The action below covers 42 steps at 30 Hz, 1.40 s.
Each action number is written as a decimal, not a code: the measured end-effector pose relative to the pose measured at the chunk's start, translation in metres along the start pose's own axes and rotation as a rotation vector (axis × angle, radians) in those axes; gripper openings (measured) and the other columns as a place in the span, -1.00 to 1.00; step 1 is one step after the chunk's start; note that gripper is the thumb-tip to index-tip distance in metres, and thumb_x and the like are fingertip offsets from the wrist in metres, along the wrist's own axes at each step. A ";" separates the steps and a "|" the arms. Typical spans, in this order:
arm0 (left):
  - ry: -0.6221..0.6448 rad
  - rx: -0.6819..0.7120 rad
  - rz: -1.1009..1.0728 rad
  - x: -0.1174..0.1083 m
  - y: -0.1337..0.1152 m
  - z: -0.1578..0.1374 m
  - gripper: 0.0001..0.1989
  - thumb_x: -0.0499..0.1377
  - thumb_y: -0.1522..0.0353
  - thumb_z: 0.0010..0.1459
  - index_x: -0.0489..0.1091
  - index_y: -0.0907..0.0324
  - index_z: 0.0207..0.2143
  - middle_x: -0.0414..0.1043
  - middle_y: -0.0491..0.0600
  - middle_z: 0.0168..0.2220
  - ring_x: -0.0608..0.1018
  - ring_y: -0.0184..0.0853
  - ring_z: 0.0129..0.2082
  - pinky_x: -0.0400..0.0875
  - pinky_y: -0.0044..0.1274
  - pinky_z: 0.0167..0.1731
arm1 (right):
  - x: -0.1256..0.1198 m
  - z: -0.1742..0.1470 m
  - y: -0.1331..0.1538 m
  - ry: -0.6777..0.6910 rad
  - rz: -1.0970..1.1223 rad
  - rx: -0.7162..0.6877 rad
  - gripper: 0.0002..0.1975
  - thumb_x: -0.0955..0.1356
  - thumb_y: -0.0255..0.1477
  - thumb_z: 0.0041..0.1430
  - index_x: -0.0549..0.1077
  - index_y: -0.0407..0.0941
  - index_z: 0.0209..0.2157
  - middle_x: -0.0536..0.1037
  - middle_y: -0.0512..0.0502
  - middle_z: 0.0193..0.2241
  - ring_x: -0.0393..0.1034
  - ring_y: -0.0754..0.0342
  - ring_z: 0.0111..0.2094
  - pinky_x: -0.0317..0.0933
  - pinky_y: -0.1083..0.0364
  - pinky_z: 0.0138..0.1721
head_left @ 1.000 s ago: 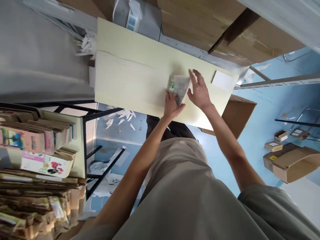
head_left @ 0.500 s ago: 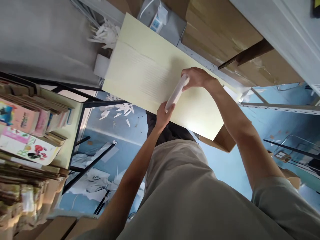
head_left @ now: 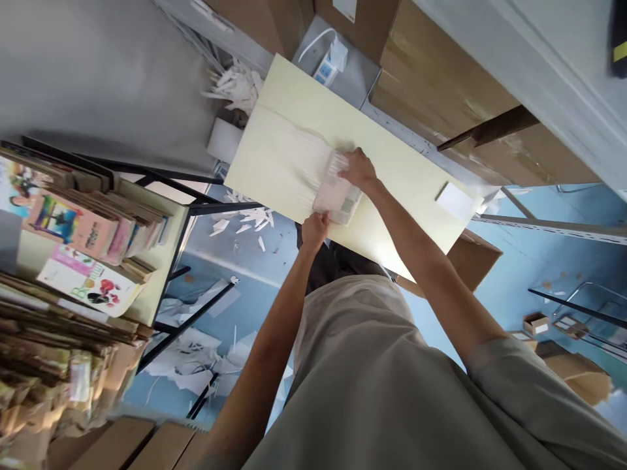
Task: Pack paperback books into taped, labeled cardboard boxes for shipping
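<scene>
A person stands at a pale yellow surface (head_left: 294, 124), seen from a camera on their head looking down past a grey shirt (head_left: 372, 385). Both bare arms reach forward to a flat packet (head_left: 337, 193) wrapped in clear plastic. The packet lies flat near the middle of the surface's near edge, its long axis running from that edge up and away toward the far edge, tilted a little to the right. A patch of green print shows at its right side.

The left hand (head_left: 316, 230) sits at the packet's near end, right at the near edge of the surface, fingers curled up against the end of the packet; the grip looks closed on that end, thumb hidden. The left arm is nearly straight, rising from the bottom of the view. The right hand (head_left: 360, 171) rests on the packet's far right corner, knuckles up, fingers bent down and pressing on the wrapping; whether they pinch it I cannot tell. The right arm comes in at a slant from the lower right.

A small white card (head_left: 455, 200) lies well apart, toward the right end of the surface. Brown boxes (head_left: 441, 85) stand behind the far edge. A rack of books (head_left: 78, 228) stands to the left, and paper scraps (head_left: 240, 225) litter the blue floor (head_left: 504, 287).
</scene>
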<state>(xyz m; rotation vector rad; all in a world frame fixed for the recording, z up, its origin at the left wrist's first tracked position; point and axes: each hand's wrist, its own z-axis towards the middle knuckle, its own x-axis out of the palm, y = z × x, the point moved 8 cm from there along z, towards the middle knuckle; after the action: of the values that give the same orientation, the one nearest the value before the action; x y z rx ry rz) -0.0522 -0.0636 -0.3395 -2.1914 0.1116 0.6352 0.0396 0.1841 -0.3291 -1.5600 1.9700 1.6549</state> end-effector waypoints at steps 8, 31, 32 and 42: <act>-0.051 0.035 0.325 -0.051 -0.034 0.010 -0.73 0.26 0.13 0.46 0.56 0.11 -0.22 0.69 0.32 -0.15 0.72 0.25 0.09 0.53 0.02 0.28 | -0.004 -0.095 0.051 -0.094 -0.118 -0.036 -0.45 0.40 -0.42 0.50 0.41 -0.11 0.45 0.34 -0.48 0.50 0.45 -0.40 0.41 0.57 -0.29 0.31; 0.092 1.300 0.234 -0.046 -0.517 -0.022 -0.63 0.03 0.20 0.69 0.42 0.07 0.37 0.58 0.12 0.36 0.60 -0.17 0.40 0.45 -0.28 0.47 | -0.343 -0.183 0.132 -0.929 -0.320 0.007 -0.43 0.10 -0.40 0.67 0.33 -0.16 0.55 0.48 -0.39 0.42 0.38 -0.26 0.40 0.38 -0.38 0.38; 0.090 1.329 0.230 -0.046 -0.536 -0.023 -0.63 0.04 0.18 0.69 0.42 0.05 0.36 0.57 0.11 0.37 0.59 -0.18 0.40 0.45 -0.28 0.47 | -0.361 -0.179 0.132 -0.926 -0.349 0.037 -0.43 0.13 -0.41 0.65 0.29 -0.19 0.55 0.48 -0.41 0.42 0.37 -0.26 0.36 0.38 -0.40 0.34; 0.064 1.334 0.243 -0.068 -0.531 -0.046 -0.59 0.00 0.05 0.69 0.47 -0.04 0.32 0.60 0.05 0.33 0.63 -0.14 0.36 0.55 -0.21 0.41 | -0.388 -0.144 0.099 -0.719 -0.400 0.258 -0.39 -0.06 -0.56 0.68 0.40 -0.50 0.37 0.50 -0.55 0.32 0.42 -0.22 0.38 0.26 -0.34 0.40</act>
<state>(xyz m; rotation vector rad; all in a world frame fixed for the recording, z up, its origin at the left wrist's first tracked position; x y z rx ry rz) 0.0601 0.2385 0.0901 -0.9011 0.6379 0.4038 0.2116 0.2917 0.0448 -0.9774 1.3267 1.4387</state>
